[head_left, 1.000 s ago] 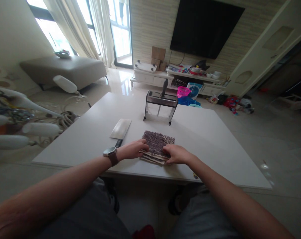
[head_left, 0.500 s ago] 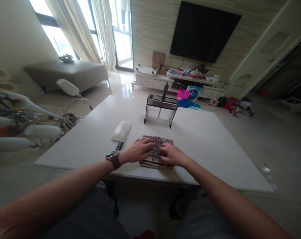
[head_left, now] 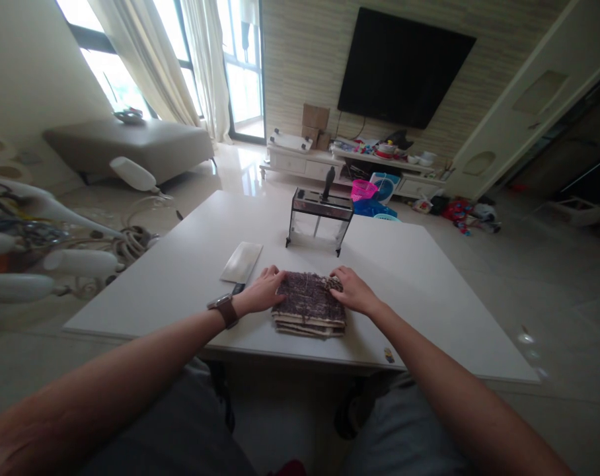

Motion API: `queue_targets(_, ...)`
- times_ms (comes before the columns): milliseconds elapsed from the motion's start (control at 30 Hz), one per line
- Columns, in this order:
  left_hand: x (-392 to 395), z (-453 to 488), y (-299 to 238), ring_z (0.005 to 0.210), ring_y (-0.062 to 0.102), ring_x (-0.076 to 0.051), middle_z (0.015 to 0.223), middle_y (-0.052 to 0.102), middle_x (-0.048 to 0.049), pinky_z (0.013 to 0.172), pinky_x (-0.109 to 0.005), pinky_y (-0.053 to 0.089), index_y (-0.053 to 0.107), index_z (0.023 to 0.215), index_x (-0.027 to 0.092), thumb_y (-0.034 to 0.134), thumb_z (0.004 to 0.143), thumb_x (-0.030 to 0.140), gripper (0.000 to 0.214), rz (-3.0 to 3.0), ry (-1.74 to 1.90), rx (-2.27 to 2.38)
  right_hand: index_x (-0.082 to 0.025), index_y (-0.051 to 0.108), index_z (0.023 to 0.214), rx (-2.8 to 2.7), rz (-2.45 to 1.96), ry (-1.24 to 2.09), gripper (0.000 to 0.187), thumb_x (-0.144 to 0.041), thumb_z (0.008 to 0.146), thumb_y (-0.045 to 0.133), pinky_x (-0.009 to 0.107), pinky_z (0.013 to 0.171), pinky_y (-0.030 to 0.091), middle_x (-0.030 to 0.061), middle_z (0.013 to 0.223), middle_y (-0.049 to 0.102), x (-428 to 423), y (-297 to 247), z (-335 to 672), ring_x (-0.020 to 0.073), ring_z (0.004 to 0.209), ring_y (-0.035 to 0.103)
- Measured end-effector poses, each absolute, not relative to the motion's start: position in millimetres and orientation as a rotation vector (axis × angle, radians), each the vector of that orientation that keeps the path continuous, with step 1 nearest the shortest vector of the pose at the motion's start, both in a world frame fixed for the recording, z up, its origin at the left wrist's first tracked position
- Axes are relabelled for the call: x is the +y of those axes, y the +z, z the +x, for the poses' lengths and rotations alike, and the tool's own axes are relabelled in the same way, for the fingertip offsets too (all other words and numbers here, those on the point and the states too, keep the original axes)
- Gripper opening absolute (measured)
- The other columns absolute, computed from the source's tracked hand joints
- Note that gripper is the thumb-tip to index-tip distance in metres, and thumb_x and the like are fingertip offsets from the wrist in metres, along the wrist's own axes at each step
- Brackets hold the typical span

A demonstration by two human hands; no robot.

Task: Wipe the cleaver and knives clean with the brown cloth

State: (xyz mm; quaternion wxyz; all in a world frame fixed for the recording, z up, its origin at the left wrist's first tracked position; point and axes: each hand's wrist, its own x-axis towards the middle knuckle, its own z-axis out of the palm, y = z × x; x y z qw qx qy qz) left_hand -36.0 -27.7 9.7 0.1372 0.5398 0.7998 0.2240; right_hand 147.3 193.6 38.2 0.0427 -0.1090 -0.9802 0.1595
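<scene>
A folded patterned cloth (head_left: 308,305), dark purple on top with striped layers beneath, lies near the front edge of the white table (head_left: 419,291). My left hand (head_left: 260,291), with a watch on its wrist, rests against the cloth's far left corner, fingers laid on it. My right hand (head_left: 352,291) presses on the far right corner, fingers spread over the fabric. A cleaver (head_left: 241,263) with a wide pale blade lies just left of my left hand.
A clear knife rack (head_left: 320,219) with a dark handle sticking up stands behind the cloth. A pale sofa (head_left: 131,142) is at the left, a TV (head_left: 404,66) and cluttered low cabinet at the back. White tubes and cables crowd the far left.
Both hands slid from the near edge of the cloth, over its middle, out to its far corners. The cloth now lies flatter and more squarely stacked.
</scene>
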Motion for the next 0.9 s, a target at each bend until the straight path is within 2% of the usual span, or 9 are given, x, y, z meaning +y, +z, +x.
queue_targets(100, -28.2, -41.5, 1.6, 0.111, 0.056, -0.030, 0.114, 0.051, -0.0122, 0.104, -0.045, 0.044, 0.052, 0.116, 0.017, 0.069, 0.075, 0.028, 0.046, 1.495, 0.682, 2.291, -0.015, 0.061, 0.119, -3.049, -0.182, 0.562, 0.039, -0.018, 0.081, 0.069, 0.035, 0.105, 0.041, 0.0133, 0.125, 0.061, 195.8, 28.6, 146.2, 0.0245, 0.118, 0.053)
queue_targets(267, -27.8, -42.7, 1.7, 0.110, 0.059, -0.030, 0.117, 0.052, -0.0148, 0.099, -0.045, 0.048, 0.047, 0.116, 0.016, 0.069, 0.073, 0.030, 0.051, 1.400, 0.692, 2.281, -0.016, 0.059, 0.126, -3.106, -0.152, 0.533, 0.046, -0.020, 0.081, 0.068, 0.039, 0.108, 0.037, 0.0146, 0.135, 0.058, 185.9, 20.2, 146.2, 0.0267, 0.127, 0.047)
queue_targets(367, -28.2, -42.7, 1.7, 0.108, 0.061, -0.029, 0.116, 0.053, -0.0137, 0.094, -0.043, 0.051, 0.046, 0.118, 0.017, 0.069, 0.072, 0.030, 0.052, 1.374, 0.679, 2.246, -0.018, 0.053, 0.134, -3.141, -0.324, 0.548, 0.052, -0.028, 0.084, 0.066, 0.043, 0.108, 0.035, 0.0143, 0.139, 0.056, 183.0, 19.2, 146.1, 0.0283, 0.128, 0.047)
queue_targets(500, -29.0, -42.9, -1.5, 0.110, 0.060, -0.029, 0.119, 0.051, -0.0144, 0.093, -0.042, 0.052, 0.046, 0.119, 0.017, 0.069, 0.071, 0.027, 0.055, 1.393, 0.698, 2.248, -0.019, 0.049, 0.137, -3.117, -0.676, 0.569, 0.057, -0.034, 0.084, 0.062, 0.052, 0.104, 0.033, 0.0171, 0.138, 0.057, 185.7, 18.5, 142.6, 0.0349, 0.127, 0.046)
queue_targets(600, -28.9, -42.1, -0.3, 0.111, 0.059, -0.029, 0.117, 0.050, -0.0120, 0.098, -0.043, 0.049, 0.047, 0.120, 0.018, 0.070, 0.068, 0.023, 0.057, 1.462, 0.728, 2.294, -0.017, 0.060, 0.123, -3.112, -0.826, 0.646, 0.049, -0.034, 0.077, 0.067, 0.048, 0.096, 0.039, 0.0171, 0.127, 0.062, 191.9, 19.0, 138.1, 0.0351, 0.119, 0.051)
queue_targets(667, -29.0, -39.7, 4.0, 0.109, 0.058, -0.029, 0.113, 0.050, -0.0096, 0.099, -0.043, 0.048, 0.051, 0.115, 0.019, 0.069, 0.068, 0.020, 0.051, 1.512, 0.729, 2.313, -0.016, 0.067, 0.099, -3.130, -0.889, 0.782, 0.034, -0.035, 0.070, 0.072, 0.040, 0.087, 0.043, 0.0124, 0.107, 0.068, 196.1, 20.1, 136.3, 0.0314, 0.106, 0.057)
queue_targets(733, -29.5, -34.6, 10.9, 0.103, 0.059, -0.027, 0.108, 0.051, -0.0079, 0.096, -0.042, 0.049, 0.055, 0.107, 0.019, 0.066, 0.070, 0.020, 0.039, 1.562, 0.752, 2.296, -0.016, 0.066, 0.078, -3.142, -0.909, 0.982, 0.026, -0.037, 0.066, 0.076, 0.033, 0.075, 0.044, 0.0056, 0.084, 0.066, 199.0, 21.6, 136.5, 0.0248, 0.088, 0.060)
queue_targets(800, -30.1, -26.6, 18.9, 0.093, 0.060, -0.024, 0.102, 0.054, -0.0068, 0.089, -0.039, 0.050, 0.057, 0.098, 0.020, 0.062, 0.074, 0.022, 0.025, 1.599, 0.793, 2.255, -0.017, 0.065, 0.074, -3.113, -0.906, 1.196, 0.028, -0.039, 0.063, 0.078, 0.028, 0.067, 0.042, 0.0009, 0.074, 0.062, 200.1, 23.2, 138.3, 0.0192, 0.077, 0.058)
queue_targets(900, -29.6, -12.4, 29.9, 0.082, 0.060, -0.022, 0.092, 0.059, -0.0055, 0.080, -0.036, 0.050, 0.059, 0.089, 0.020, 0.057, 0.078, 0.022, 0.011, 1.603, 0.889, 2.199, -0.017, 0.066, 0.086, -2.970, -0.920, 1.536, 0.035, -0.045, 0.067, 0.076, 0.026, 0.063, 0.042, 0.0008, 0.079, 0.063, 199.1, 27.3, 141.8, 0.0162, 0.073, 0.057)
